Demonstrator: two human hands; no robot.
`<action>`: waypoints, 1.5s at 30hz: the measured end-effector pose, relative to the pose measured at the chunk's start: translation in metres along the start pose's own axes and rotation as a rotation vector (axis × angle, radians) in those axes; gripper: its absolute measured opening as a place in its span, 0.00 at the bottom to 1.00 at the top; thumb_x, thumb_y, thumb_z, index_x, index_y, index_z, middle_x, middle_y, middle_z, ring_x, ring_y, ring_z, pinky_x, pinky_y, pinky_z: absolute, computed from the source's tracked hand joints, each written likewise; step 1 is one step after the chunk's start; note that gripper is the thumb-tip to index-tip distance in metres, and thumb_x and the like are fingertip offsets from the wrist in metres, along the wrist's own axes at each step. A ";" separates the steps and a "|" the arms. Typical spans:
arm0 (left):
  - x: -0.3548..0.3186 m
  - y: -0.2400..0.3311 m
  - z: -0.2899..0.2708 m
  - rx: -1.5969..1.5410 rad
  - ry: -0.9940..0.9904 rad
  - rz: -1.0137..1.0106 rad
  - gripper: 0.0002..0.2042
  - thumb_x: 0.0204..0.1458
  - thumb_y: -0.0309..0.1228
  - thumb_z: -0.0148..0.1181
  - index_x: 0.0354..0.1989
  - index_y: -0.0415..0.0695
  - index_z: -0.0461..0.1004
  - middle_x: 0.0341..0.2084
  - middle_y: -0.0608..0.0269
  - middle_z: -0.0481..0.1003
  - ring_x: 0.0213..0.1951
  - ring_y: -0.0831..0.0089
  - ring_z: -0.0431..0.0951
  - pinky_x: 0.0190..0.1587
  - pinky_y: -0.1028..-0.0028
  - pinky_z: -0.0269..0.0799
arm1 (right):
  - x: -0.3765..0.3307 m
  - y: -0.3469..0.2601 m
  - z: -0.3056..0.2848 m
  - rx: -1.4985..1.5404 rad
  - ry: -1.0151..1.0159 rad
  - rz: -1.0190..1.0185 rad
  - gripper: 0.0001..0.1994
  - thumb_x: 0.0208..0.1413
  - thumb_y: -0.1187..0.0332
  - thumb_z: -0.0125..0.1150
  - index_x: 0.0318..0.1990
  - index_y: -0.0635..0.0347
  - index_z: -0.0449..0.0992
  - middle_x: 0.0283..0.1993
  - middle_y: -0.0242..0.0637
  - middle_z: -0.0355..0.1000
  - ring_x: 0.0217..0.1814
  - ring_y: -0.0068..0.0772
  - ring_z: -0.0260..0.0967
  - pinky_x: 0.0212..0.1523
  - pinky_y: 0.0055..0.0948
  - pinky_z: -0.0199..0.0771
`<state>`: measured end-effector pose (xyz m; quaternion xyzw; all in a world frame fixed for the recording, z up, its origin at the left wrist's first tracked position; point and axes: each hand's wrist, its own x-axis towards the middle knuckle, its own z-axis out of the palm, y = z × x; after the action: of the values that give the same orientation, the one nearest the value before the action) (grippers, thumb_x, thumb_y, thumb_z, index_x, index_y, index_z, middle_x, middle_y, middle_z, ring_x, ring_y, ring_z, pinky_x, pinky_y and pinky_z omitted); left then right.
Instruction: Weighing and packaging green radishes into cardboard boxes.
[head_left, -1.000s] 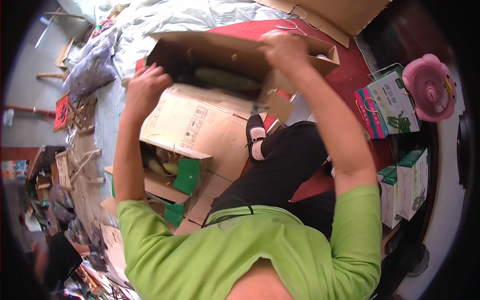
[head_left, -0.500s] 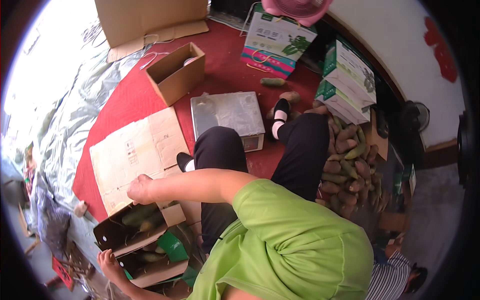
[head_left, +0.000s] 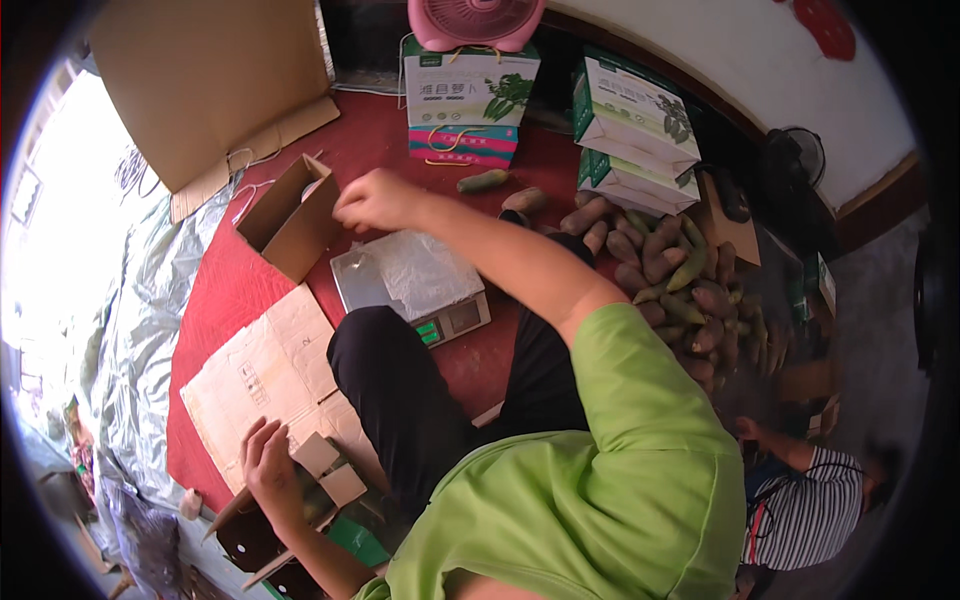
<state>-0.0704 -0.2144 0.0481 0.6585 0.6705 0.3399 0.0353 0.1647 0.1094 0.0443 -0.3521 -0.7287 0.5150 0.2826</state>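
My right hand point(head_left: 380, 200) reaches over the far edge of a silver platform scale point(head_left: 400, 275), beside a small open cardboard box point(head_left: 305, 245). Its fingers are curled together, and whatever they may hold is hidden. A green display point(head_left: 428, 332) glows on the scale's near side. At the lower left my left hand point(head_left: 268, 465) is raised with its fingers apart, above an open carton point(head_left: 245, 540). Pale flaps point(head_left: 330, 468) stand up from that carton, beside a green flap point(head_left: 358, 540). My left forearm covers much of the carton, so its contents barely show.
Root vegetables point(head_left: 690, 290), green and reddish-brown, lie heaped at the right. One green root point(head_left: 483, 181) lies apart. Printed gift boxes point(head_left: 635, 130) and a pink fan point(head_left: 475, 20) stand behind. Flattened cardboard point(head_left: 260, 375) covers the left floor. A person in stripes point(head_left: 810, 510) is lower right.
My right hand has swung from the carton at the lower left up to the scale and small box. My left hand has risen beside the carton flaps. The scale's display now shows green.
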 end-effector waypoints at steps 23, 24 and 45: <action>0.147 0.138 0.242 -0.447 -0.659 0.216 0.07 0.46 0.19 0.59 0.34 0.38 0.78 0.33 0.57 0.77 0.37 0.63 0.77 0.42 0.70 0.72 | -0.154 0.228 -0.338 1.188 1.377 0.417 0.50 0.43 0.43 0.68 0.68 0.46 0.42 0.69 0.47 0.39 0.64 0.60 0.50 0.53 0.58 0.64; 0.147 0.136 0.244 -0.441 -0.661 0.210 0.07 0.46 0.19 0.59 0.34 0.38 0.78 0.33 0.57 0.77 0.37 0.63 0.77 0.42 0.70 0.72 | -0.144 0.224 -0.345 1.244 1.364 0.364 0.54 0.42 0.41 0.67 0.69 0.43 0.36 0.71 0.48 0.32 0.68 0.64 0.43 0.55 0.63 0.61; 0.166 0.125 0.276 -0.155 -0.736 0.135 0.08 0.45 0.26 0.61 0.35 0.44 0.79 0.30 0.59 0.77 0.34 0.59 0.77 0.38 0.66 0.72 | -0.088 0.276 -0.411 1.099 1.667 0.148 0.67 0.32 0.41 0.74 0.67 0.36 0.18 0.73 0.42 0.27 0.73 0.59 0.27 0.57 0.80 0.45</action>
<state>0.1519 0.0369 -0.0342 0.7744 0.5406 0.1319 0.3009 0.5960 0.3267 -0.0949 -0.4655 0.0648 0.3855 0.7941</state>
